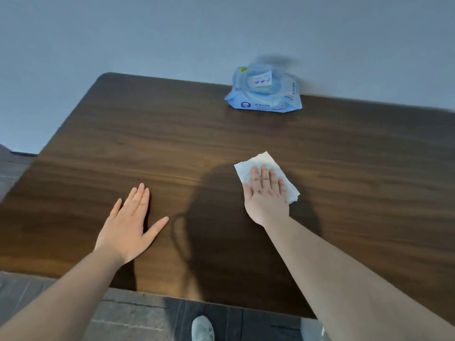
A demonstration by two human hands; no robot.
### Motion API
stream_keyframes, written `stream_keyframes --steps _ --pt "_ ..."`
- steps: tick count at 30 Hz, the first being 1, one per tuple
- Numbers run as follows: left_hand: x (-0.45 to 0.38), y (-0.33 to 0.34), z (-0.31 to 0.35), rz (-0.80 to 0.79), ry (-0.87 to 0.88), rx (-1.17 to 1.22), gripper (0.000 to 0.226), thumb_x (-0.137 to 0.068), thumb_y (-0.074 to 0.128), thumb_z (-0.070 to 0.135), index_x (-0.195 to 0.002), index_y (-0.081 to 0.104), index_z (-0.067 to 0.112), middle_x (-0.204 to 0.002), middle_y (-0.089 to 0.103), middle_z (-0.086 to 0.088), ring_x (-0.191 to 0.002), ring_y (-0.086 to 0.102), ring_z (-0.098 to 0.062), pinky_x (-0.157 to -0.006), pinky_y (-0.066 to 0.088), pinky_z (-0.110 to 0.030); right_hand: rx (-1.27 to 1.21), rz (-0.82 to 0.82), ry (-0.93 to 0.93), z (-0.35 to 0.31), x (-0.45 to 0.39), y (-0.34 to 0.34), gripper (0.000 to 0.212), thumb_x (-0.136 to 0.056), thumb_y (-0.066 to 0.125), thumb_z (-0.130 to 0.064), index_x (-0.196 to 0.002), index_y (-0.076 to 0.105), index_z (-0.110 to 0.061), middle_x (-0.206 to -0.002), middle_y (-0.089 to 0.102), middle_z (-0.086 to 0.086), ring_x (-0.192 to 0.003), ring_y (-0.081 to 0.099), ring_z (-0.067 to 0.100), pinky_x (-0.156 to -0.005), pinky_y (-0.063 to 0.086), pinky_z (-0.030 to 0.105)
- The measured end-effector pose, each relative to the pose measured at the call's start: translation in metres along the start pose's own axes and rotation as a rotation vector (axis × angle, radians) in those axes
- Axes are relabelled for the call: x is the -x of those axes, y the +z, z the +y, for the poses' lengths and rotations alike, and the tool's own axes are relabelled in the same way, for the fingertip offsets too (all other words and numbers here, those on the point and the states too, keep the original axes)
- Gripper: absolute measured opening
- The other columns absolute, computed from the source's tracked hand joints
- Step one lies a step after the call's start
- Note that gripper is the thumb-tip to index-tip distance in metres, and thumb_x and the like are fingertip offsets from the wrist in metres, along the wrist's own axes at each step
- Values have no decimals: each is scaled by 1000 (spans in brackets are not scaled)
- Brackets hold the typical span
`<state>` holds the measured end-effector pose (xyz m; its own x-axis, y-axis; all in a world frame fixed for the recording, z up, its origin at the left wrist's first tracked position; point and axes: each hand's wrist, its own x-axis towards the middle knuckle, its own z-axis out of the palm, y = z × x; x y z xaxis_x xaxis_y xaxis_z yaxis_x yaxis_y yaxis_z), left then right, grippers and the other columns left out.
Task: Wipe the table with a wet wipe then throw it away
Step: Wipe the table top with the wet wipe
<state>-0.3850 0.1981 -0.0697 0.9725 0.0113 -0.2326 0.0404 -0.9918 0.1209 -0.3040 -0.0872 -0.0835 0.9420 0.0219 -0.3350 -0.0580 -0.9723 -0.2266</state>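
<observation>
A white wet wipe lies spread flat on the dark wooden table, right of centre. My right hand presses down on it with the palm flat and the fingers stretched out, covering its near half. My left hand rests flat on the bare wood to the left, fingers apart, holding nothing. A blue pack of wet wipes lies at the table's far edge by the wall, its lid flap raised.
A plain grey wall stands right behind the table. Dark floor tiles run along the near edge, where a light shoe shows. No bin is in view.
</observation>
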Motion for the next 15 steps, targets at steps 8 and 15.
stream_keyframes --steps 8,15 --pt "51 1 -101 20 -258 -17 112 -66 -6 87 -149 3 13 -158 0 -2 -145 -2 -16 -116 3 -38 80 -86 -339 -170 -9 42 57 -100 8 -46 -150 -11 -26 -160 -14 -1 -146 -15 21 -118 -10 41" --pt "47 7 -103 105 -295 30 104 -70 8 87 -150 1 19 -159 -1 2 -145 -4 -13 -116 -4 -34 103 -119 -618 -288 -15 71 56 -100 11 -44 -151 -5 -27 -161 -9 -2 -147 -13 19 -119 -9 42"
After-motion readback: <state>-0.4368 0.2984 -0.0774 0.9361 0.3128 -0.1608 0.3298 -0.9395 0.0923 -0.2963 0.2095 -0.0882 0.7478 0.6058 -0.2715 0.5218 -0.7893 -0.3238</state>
